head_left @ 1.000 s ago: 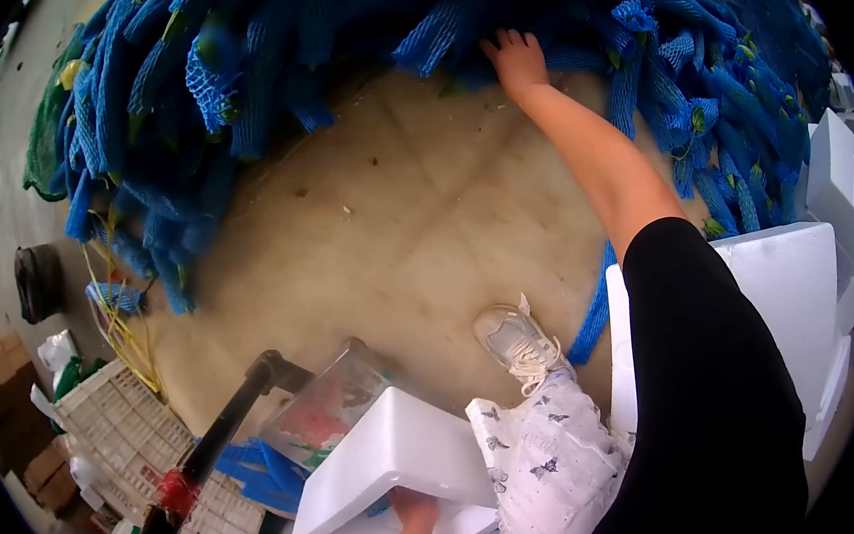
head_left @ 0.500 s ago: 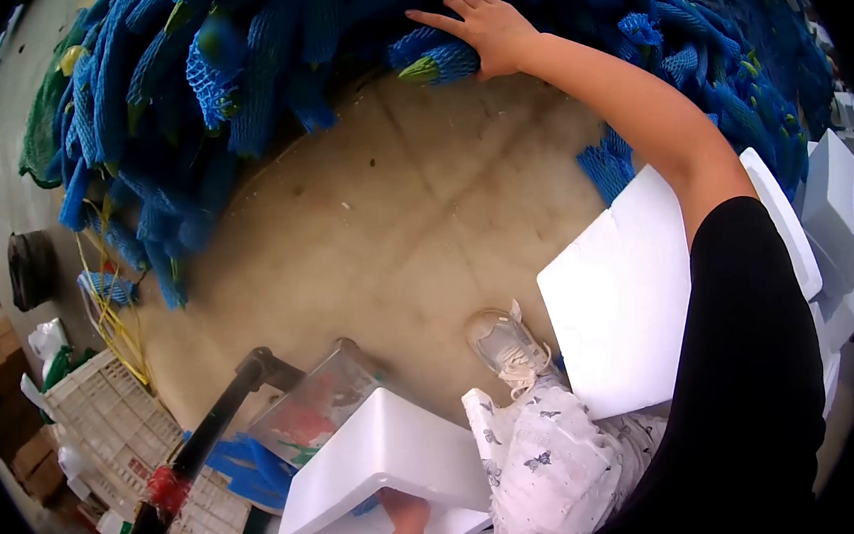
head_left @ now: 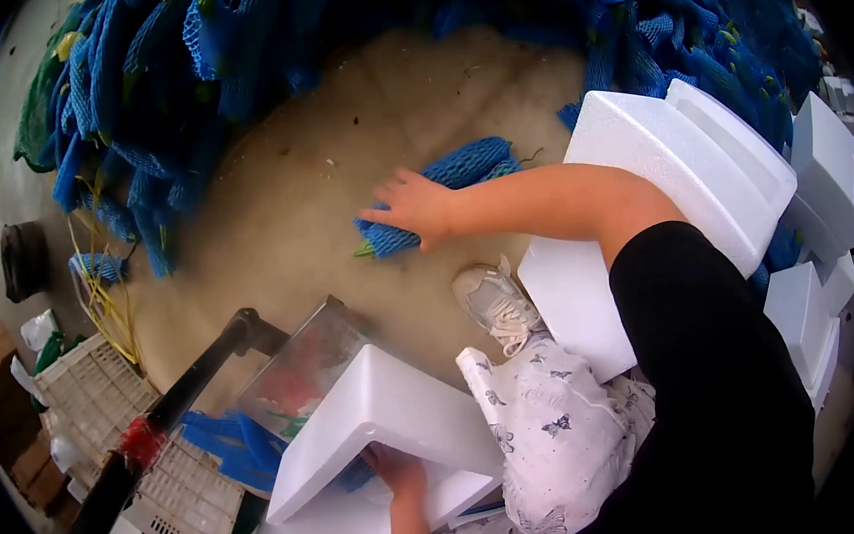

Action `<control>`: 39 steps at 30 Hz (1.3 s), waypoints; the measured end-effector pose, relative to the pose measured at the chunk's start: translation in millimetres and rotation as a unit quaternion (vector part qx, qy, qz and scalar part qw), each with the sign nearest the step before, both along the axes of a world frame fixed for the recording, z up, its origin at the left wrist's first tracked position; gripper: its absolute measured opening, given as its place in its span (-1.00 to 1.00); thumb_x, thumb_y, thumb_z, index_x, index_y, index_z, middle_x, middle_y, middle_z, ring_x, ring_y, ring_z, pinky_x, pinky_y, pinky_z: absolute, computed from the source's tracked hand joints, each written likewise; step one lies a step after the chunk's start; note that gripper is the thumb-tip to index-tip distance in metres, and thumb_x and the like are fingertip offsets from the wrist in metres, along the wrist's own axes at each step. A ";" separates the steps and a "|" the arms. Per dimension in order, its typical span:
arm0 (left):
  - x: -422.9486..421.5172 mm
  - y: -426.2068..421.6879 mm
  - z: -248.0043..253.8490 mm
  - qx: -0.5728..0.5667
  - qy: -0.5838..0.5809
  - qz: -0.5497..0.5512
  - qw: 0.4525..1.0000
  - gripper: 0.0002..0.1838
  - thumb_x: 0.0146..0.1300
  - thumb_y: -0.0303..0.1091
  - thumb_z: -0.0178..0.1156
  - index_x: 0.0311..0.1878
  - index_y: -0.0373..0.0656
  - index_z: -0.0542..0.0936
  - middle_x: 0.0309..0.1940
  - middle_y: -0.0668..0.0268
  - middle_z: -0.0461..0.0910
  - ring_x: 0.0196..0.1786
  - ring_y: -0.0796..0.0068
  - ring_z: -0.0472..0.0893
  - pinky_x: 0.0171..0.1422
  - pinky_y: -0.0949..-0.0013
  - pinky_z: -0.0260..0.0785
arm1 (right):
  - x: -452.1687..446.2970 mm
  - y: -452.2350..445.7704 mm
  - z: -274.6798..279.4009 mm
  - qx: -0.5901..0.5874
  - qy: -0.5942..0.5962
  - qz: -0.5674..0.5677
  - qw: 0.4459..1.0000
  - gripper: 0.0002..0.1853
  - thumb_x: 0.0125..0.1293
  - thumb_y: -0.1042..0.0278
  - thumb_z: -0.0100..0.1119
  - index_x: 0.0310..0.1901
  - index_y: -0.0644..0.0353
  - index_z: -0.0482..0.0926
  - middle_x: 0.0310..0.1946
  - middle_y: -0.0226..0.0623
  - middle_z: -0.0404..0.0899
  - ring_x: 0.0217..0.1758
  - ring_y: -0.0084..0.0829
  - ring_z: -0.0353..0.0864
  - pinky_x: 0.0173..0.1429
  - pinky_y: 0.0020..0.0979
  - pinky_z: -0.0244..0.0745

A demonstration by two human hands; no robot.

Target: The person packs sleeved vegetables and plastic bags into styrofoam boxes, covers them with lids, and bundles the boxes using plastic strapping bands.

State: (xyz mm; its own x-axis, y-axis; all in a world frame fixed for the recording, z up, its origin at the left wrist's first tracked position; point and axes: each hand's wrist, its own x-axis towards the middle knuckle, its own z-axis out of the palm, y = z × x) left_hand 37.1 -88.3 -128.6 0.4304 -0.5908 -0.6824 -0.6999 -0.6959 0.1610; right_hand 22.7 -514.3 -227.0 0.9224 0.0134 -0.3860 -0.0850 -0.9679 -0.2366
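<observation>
My right hand (head_left: 412, 208) is closed over long green vegetables in blue foam-net sleeves (head_left: 469, 161), above the tan floor. A green tip (head_left: 364, 250) pokes out below my fingers; whether it is a cucumber or a similar vegetable I cannot tell. My left hand (head_left: 397, 470) reaches into a tilted white foam box (head_left: 408, 409) at the bottom. Beside its fingers, something blue (head_left: 358, 473) shows inside the box. The box wall and shadow partly hide those fingers, so their grip is unclear.
A large heap of blue-netted vegetables (head_left: 132, 89) curves along the far side. More white foam boxes (head_left: 659, 158) stand at right. A black handle with red tape (head_left: 140, 445), a clear bin (head_left: 304, 362) and a cream crate (head_left: 107, 413) are at left. My shoe (head_left: 498, 307) is mid-floor.
My right hand has come from the far heap toward me and left, bringing netted vegetables with it. My left hand stays inside the foam box. The view has shifted slightly.
</observation>
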 end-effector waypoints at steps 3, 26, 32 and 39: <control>-2.4 14.5 -4.1 -0.084 -0.057 -0.070 0.992 -0.46 0.18 -0.24 0.11 0.23 -0.21 0.40 0.20 0.06 0.37 0.35 0.00 0.18 0.46 -0.28 -0.22 | -5.4 18.1 -0.6 -0.037 -0.071 -0.131 0.988 0.28 -0.25 -0.07 0.53 0.49 -0.30 -0.15 0.43 0.07 0.00 0.47 0.00 0.05 0.41 0.22 -0.04; -32.3 15.4 133.5 -0.352 -0.030 0.145 0.924 -0.66 0.15 -0.18 0.24 -0.02 -0.07 0.61 -0.26 0.22 0.67 -0.10 0.07 0.62 0.20 0.10 0.35 | 0.0 204.7 309.7 0.337 -0.068 0.008 0.939 0.15 -0.27 0.24 0.42 0.44 -0.18 -0.01 0.02 0.01 0.49 0.12 0.06 0.46 0.18 -0.10 0.40; -14.1 87.0 193.6 -0.308 -0.348 0.105 0.879 -0.24 -0.19 -0.12 0.45 0.19 0.02 0.45 0.16 0.25 0.45 0.23 0.20 0.41 0.41 -0.12 0.03 | 25.0 285.4 230.8 0.150 0.028 0.176 0.972 0.16 -0.26 0.14 0.47 0.45 -0.38 0.00 0.07 0.05 0.42 0.14 0.04 0.46 0.04 -0.07 0.45; 47.8 106.4 114.9 -0.103 -0.223 0.155 0.957 -0.11 -0.33 -0.18 0.44 0.26 0.12 0.41 0.02 0.32 0.54 0.12 0.37 0.50 0.36 -0.20 -0.07 | 39.2 305.1 200.0 0.166 0.049 0.167 0.971 0.18 -0.29 0.23 0.46 0.46 -0.30 -0.01 0.01 0.02 0.45 0.13 0.00 0.45 0.10 -0.02 0.37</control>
